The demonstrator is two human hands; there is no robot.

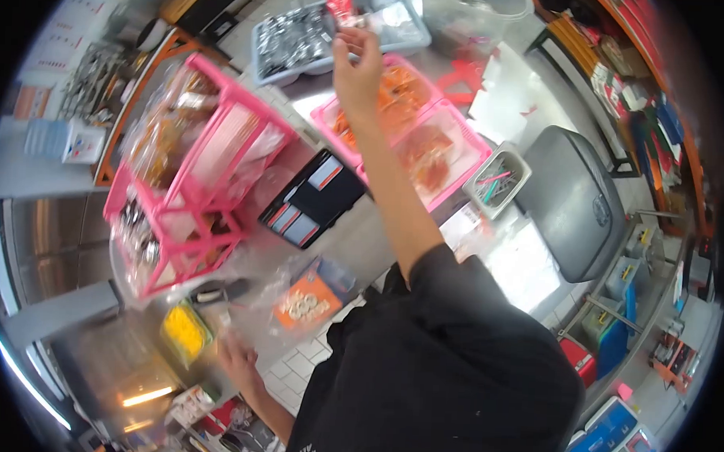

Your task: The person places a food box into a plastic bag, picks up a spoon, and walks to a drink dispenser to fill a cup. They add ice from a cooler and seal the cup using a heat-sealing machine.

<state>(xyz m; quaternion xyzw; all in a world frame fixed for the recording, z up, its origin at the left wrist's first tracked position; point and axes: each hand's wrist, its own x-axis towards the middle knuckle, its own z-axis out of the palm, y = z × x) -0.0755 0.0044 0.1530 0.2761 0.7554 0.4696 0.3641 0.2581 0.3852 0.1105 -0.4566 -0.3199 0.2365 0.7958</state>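
My right hand [357, 73] reaches out over a light blue tray [307, 71]. Its fingers are closed on a small red and white packet [340, 4] at the tray's edge. Many shiny dark silver packets [293, 40] fill the tray's left side, and white ones [395, 21] lie at its right. Low on the left, my left hand [237, 363] is blurred, fingers partly bent, beside a clear tub of yellow food [186, 333]. Whether it holds anything is not plain. An orange printed bag [310, 301] lies between that hand and my body.
Pink baskets [469, 172] with orange bagged food sit under my right forearm. A pink rack [196, 168] full of bags rises at left, next to a black box with labels [313, 199]. A grey bin of pens [497, 181] and a dark chair [574, 205] are at right.
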